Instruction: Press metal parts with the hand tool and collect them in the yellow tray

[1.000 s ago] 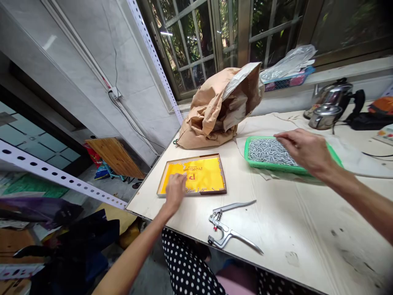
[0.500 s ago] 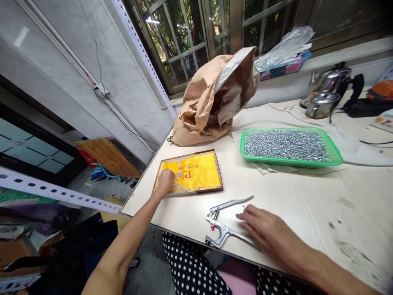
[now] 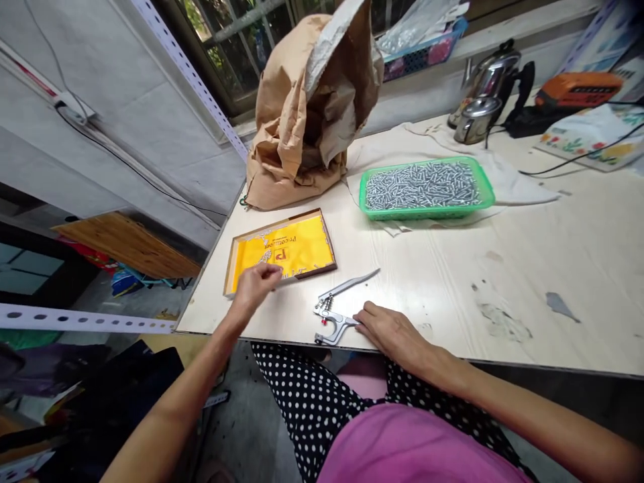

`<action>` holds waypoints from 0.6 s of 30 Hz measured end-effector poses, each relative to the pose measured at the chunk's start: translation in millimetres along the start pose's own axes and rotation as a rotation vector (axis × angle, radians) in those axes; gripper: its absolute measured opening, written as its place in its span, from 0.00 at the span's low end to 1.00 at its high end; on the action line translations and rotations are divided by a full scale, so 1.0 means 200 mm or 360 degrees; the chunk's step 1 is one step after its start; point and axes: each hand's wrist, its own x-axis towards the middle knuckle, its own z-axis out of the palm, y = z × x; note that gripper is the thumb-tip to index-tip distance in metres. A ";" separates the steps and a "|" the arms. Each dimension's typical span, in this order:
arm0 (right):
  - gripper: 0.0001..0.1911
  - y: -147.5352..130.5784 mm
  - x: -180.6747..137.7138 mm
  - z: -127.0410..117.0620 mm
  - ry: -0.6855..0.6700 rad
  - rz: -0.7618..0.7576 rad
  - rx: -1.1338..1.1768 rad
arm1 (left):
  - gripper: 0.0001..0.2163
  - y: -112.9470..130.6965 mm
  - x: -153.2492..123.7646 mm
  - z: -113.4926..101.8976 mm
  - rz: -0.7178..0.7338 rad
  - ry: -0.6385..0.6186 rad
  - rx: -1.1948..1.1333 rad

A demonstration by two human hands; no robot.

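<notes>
My left hand is over the near edge of a shallow box, its fingertips pinched; what they hold is too small to make out. A yellow Precision-printed sheet lines the box, with small silver metal pieces scattered on it. Hand pliers with a spring and a C-shaped jaw lie at the table's front edge, handles spread. My right hand has closed over their lower handle and hides most of it. The upper handle stays uncovered.
A green tray full of similar silver pieces stands on cloth behind the pliers. A big crumpled paper bag is behind the box. Farther right are a metal kettle, a metal cup and an orange object.
My left hand has drawn back from inside the box to its near edge, fingers pinched. My right hand has lowered onto the pliers' lower handle. The view has shifted right and down.
</notes>
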 end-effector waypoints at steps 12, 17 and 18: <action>0.08 -0.01 0.00 0.03 0.0046 0.0042 -0.0162 | 0.17 0.12 -0.43 0.29 -0.0422 -0.0674 -0.0527; 0.09 -0.01 -0.01 0.04 0.0126 0.0013 -0.0178 | 0.19 0.12 -0.41 0.29 -0.0549 -0.0831 -0.0537; 0.09 -0.01 -0.01 0.05 0.0139 0.0010 -0.0178 | 0.20 0.12 -0.40 0.29 -0.0566 -0.0869 -0.0531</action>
